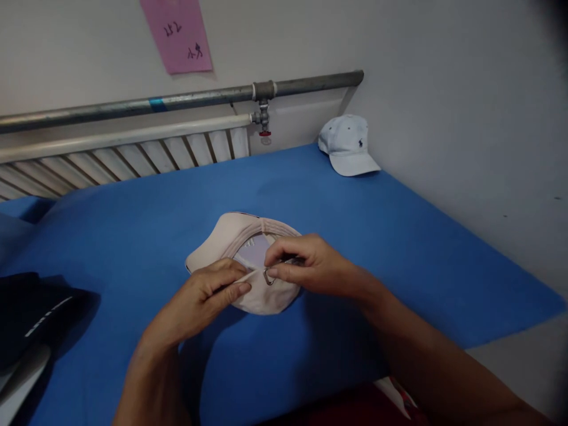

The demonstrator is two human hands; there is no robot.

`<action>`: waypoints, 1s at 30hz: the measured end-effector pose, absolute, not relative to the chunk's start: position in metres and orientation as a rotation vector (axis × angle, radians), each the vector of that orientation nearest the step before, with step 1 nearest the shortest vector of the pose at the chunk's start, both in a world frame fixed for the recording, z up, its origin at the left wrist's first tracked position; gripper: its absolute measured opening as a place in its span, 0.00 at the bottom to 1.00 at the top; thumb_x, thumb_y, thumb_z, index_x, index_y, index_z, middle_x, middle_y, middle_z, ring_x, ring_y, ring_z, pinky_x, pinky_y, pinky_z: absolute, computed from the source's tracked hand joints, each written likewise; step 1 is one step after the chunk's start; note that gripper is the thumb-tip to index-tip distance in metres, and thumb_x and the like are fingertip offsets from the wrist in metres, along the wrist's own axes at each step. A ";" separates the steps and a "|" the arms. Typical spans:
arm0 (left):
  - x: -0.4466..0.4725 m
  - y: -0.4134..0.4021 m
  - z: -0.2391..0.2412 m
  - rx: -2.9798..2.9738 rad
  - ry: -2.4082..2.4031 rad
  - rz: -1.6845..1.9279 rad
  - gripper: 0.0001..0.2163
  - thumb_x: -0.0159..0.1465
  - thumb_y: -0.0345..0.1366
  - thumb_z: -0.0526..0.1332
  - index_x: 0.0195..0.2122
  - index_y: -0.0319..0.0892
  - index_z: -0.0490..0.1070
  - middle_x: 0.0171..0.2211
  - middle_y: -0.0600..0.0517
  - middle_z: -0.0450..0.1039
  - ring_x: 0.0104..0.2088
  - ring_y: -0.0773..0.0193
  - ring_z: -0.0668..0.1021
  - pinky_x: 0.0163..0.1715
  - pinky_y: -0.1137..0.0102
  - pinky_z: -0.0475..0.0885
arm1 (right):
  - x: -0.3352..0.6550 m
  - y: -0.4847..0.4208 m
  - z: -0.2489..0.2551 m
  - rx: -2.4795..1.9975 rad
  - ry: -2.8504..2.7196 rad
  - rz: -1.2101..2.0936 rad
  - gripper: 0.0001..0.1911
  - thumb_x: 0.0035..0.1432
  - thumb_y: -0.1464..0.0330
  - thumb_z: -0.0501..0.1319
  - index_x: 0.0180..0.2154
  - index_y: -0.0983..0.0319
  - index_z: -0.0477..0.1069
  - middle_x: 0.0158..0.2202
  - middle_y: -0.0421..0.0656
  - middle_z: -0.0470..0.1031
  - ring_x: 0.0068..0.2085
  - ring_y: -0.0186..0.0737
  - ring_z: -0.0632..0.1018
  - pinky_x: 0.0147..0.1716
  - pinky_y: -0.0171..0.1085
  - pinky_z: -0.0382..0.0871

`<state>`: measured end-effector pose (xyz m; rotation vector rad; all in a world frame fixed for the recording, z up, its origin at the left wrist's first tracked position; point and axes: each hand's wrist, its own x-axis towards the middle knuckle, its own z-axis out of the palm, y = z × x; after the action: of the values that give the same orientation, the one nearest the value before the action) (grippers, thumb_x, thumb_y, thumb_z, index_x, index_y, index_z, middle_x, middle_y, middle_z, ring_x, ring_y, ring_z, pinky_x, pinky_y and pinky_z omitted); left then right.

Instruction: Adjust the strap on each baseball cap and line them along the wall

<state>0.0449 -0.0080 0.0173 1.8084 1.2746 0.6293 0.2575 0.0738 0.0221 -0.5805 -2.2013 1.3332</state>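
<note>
A pale pink baseball cap (266, 302) lies with its inside facing up in the middle of the blue surface, its brim pointing to the upper left. My left hand (208, 290) pinches the cap's back edge near the strap, thumb outside and fingers inside. Beside it, the fingers of my right hand (306, 263) are closed on a small metal buckle (268, 277) at the cap's back opening. The strap itself is mostly hidden behind my right fingers. Inside the cap a pale lining and a label show.
A light blue cap (348, 145) sits in the far corner against the wall. Dark caps (35, 313) lie at the left edge, with a white brim below them. Behind the blue surface (146, 236) are a radiator (168, 154), a metal pipe (204, 97) and a pink note (180, 35).
</note>
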 end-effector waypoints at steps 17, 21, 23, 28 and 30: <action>0.054 -0.011 0.017 1.620 1.258 0.629 0.12 0.63 0.44 0.60 0.33 0.39 0.72 0.26 0.55 0.67 0.27 0.70 0.67 0.25 0.75 0.62 | 0.257 0.071 0.025 -0.653 -2.132 1.508 0.03 0.52 0.75 0.63 0.30 0.63 0.71 0.28 0.35 0.73 0.31 0.29 0.73 0.31 0.29 0.66; 0.058 -0.010 0.015 1.601 1.282 0.607 0.13 0.64 0.45 0.59 0.32 0.39 0.70 0.23 0.56 0.61 0.24 0.70 0.63 0.23 0.75 0.58 | 0.256 0.071 0.026 -0.658 -2.195 1.368 0.06 0.52 0.76 0.62 0.33 0.61 0.72 0.31 0.36 0.74 0.33 0.31 0.74 0.32 0.29 0.67; 0.054 -0.010 0.014 1.535 1.270 0.622 0.13 0.64 0.45 0.58 0.31 0.39 0.70 0.22 0.57 0.58 0.23 0.71 0.60 0.21 0.75 0.56 | 0.260 0.074 0.025 -0.674 -2.168 1.221 0.06 0.53 0.74 0.62 0.35 0.61 0.73 0.33 0.37 0.75 0.34 0.32 0.75 0.35 0.31 0.69; 0.038 -0.014 0.015 1.443 1.237 0.731 0.12 0.61 0.44 0.61 0.31 0.39 0.73 0.22 0.56 0.61 0.23 0.70 0.61 0.21 0.74 0.56 | 0.271 0.096 0.009 -0.682 -2.027 0.828 0.11 0.56 0.76 0.56 0.39 0.61 0.74 0.39 0.42 0.77 0.43 0.38 0.77 0.47 0.39 0.68; 0.031 -0.018 0.016 1.477 1.201 0.757 0.12 0.60 0.45 0.62 0.30 0.40 0.75 0.22 0.54 0.65 0.24 0.68 0.65 0.23 0.73 0.60 | 0.274 0.105 0.002 -0.637 -2.068 0.798 0.18 0.54 0.80 0.51 0.41 0.60 0.74 0.42 0.43 0.77 0.47 0.38 0.76 0.50 0.41 0.67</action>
<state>0.0312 -0.0180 0.0157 1.4768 1.2006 0.7573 0.2737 0.1048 0.0020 -0.6366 -2.0680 0.7984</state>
